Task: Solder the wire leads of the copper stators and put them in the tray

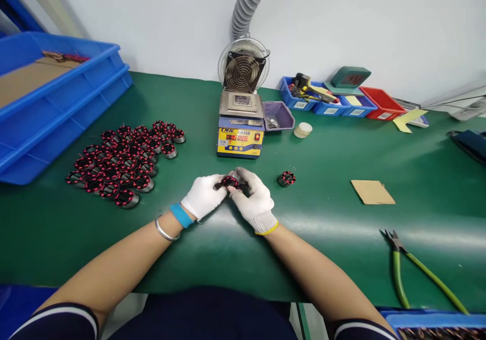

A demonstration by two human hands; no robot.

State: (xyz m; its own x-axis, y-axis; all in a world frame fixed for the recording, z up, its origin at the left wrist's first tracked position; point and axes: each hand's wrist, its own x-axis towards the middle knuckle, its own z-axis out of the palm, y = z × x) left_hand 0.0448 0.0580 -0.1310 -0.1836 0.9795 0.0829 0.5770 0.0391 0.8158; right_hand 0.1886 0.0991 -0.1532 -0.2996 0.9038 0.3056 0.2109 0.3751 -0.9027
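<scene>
Between my gloved hands, just in front of the solder pot, is a motor stator (230,181) with red and black windings. My left hand (207,195) pinches it from the left; white fabric covers the fingers. From the other side my right hand (253,195) grips it, fingers over the top and thumb at the near edge. The fingertips partly hide the stator. Another stator (286,179) stands alone to the right of my right hand. A large group of similar stators (127,198) sits on the left of the green table.
The solder pot (240,142) has a fan (243,71) behind it. A purple tray (279,116), white round pads (302,129), small parts bins (330,108), a cardboard piece (372,192) and green-handled cutters (397,269) lie rightward. Blue crates (76,107) stand left.
</scene>
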